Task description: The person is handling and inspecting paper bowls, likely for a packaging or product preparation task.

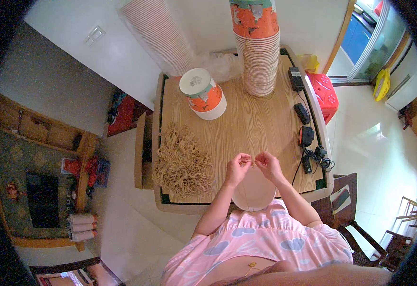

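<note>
My left hand (238,168) and my right hand (268,168) meet just above a white paper bucket (252,189) at the table's near edge. The fingertips of both are pinched on a thin tan cord (253,163), one hand on either side of it. A fine line of cord seems to run down over the bucket, which rests against my body. To the left of my hands lies a loose heap of tan paper-like cords (182,164). Farther back, upside-down orange and white buckets (204,97) stand on the wooden table (239,128).
A tall stack of nested buckets (261,62) rises at the back of the table. Behind it to the left leans a plastic-wrapped stack (158,35). Black adapters and cables (306,136) line the right edge. A red stool (323,95) stands beyond that edge.
</note>
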Available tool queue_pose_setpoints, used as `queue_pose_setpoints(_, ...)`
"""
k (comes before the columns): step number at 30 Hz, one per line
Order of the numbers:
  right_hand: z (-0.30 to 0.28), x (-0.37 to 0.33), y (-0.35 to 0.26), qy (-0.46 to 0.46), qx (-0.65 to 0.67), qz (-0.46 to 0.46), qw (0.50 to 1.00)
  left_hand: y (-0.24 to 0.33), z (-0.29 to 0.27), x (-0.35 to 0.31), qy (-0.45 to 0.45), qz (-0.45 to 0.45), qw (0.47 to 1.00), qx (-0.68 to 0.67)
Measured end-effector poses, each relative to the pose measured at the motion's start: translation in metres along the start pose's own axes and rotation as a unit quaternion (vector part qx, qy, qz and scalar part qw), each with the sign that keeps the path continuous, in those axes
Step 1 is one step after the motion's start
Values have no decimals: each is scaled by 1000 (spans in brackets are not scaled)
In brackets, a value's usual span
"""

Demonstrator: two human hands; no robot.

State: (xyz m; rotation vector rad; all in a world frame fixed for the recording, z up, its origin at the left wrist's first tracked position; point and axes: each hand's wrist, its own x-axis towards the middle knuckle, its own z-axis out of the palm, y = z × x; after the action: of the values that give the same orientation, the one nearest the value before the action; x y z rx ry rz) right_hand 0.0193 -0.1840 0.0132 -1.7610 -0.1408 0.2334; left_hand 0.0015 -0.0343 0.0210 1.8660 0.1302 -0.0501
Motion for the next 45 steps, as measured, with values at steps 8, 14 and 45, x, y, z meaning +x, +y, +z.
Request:
queue_pose_setpoints(8, -2, -5, -15, 21, -78, -50, 995, -13, 1, 3, 12, 22, 999, -26)
queue_pose_setpoints(14, -2, -8, -21, 9, -164, -133, 977, -15, 1, 4, -14, -7, 999, -38)
queue_pose_setpoints(45, 0, -9, -18, 24, -63, -55, 996, -1, -6, 5, -52, -40, 997, -36)
